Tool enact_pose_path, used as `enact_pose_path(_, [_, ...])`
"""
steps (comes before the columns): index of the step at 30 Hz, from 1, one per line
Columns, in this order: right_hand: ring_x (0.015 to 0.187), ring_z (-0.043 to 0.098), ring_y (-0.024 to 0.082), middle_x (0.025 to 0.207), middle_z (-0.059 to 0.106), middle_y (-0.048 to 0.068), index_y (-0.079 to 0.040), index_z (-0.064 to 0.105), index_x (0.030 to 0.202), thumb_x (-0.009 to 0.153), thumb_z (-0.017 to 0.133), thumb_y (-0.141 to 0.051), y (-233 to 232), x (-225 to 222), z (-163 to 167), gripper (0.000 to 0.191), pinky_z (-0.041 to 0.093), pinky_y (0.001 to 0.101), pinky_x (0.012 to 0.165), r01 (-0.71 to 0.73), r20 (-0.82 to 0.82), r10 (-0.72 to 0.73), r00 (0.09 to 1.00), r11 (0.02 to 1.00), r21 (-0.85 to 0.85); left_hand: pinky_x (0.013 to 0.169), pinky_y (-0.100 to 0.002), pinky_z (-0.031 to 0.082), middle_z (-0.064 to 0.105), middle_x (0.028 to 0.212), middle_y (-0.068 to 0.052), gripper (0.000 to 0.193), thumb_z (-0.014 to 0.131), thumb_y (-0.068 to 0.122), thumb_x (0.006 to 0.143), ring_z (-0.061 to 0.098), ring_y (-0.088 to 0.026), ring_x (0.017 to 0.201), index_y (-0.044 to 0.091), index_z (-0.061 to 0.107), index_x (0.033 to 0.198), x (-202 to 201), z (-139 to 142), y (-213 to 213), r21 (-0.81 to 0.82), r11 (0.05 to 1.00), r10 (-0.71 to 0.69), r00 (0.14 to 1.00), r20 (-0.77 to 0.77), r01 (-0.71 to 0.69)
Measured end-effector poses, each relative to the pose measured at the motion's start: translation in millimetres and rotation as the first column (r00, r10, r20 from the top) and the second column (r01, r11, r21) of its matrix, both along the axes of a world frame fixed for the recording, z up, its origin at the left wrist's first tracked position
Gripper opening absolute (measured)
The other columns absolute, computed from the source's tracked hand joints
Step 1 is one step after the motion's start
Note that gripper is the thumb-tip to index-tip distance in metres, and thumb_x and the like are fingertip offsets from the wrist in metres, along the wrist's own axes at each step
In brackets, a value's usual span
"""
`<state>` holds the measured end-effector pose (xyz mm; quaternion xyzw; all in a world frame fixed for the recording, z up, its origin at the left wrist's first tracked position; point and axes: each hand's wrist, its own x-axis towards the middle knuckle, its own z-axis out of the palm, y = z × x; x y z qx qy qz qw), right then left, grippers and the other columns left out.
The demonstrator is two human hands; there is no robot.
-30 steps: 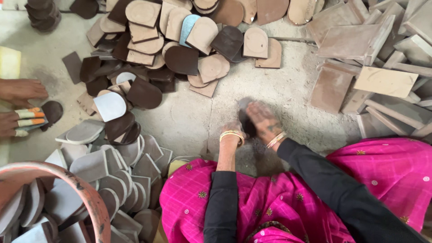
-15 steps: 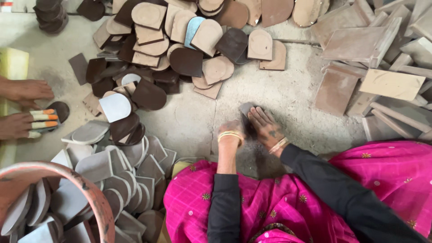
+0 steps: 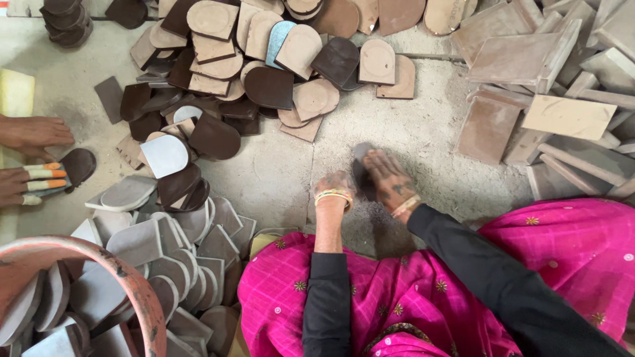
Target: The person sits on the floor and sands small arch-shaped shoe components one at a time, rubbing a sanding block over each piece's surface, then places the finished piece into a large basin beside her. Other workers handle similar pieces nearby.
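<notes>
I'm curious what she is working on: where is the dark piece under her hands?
In the head view, the dark flat piece lies on the concrete floor at centre, under the right hand and beside the left hand, just ahead of the pink cloth.

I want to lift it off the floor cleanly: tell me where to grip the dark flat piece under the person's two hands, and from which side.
Grip the dark flat piece at its far end, which sticks out past the fingers. It lies flat on the gritty floor, and the right hand and left hand cover the near part. Probably best to come from the far side and pinch that thin edge from above.
</notes>
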<state>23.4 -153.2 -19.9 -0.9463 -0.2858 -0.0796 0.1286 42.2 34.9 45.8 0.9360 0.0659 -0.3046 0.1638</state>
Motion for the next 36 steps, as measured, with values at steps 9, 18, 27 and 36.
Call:
enact_pose_path(9, [0.145,0.042,0.046,0.153,0.046,0.031,0.012,0.048,0.145,0.090,0.053,-0.005,-22.8,-48.2,22.8,0.057,0.031,0.0500,0.124,0.122,-0.039,-0.118,0.992,0.987,0.103,0.057,-0.034,0.057,0.077,0.077,-0.004,0.016,0.064,0.030,0.100,0.073,-0.018,0.062,0.015,0.069,0.103,-48.5,134.7,41.2,-0.305,0.949,0.259,0.762,0.593,-0.086])
enact_pose_path(18, [0.149,0.042,0.032,0.160,0.045,0.020,-0.002,0.045,0.152,0.094,0.046,0.000,6.2,-13.4,-4.8,0.059,0.031,0.0443,0.125,-0.166,0.005,0.167,0.986,0.986,-0.029,0.064,-0.029,0.054,0.078,0.084,-0.009,0.024,0.077,0.026,0.092,0.074,-0.015,0.068,0.013,0.075,0.112,-66.0,189.3,97.3,-0.428,0.854,0.520,0.527,0.672,-0.296])
enact_pose_path(27, [0.148,0.042,0.035,0.157,0.045,0.021,0.001,0.043,0.151,0.099,0.047,-0.005,2.0,0.1,-0.6,0.052,0.032,0.0455,0.124,-0.095,0.018,0.095,0.995,0.995,-0.005,0.063,-0.032,0.053,0.077,0.081,-0.007,0.025,0.079,0.024,0.089,0.073,-0.016,0.065,0.014,0.074,0.111,-62.3,176.2,97.3,-0.453,0.830,0.556,0.539,0.633,-0.325])
enact_pose_path(36, [0.151,0.033,0.039,0.163,0.035,0.025,0.004,0.035,0.155,0.079,0.051,0.004,-26.7,-25.2,25.6,0.077,0.028,0.0464,0.125,0.061,-0.155,-0.055,0.986,0.998,0.033,0.063,-0.032,0.054,0.077,0.080,-0.007,0.024,0.080,0.022,0.089,0.073,-0.017,0.066,0.015,0.074,0.111,-60.4,169.8,97.0,-0.429,0.844,0.534,0.569,0.626,-0.321])
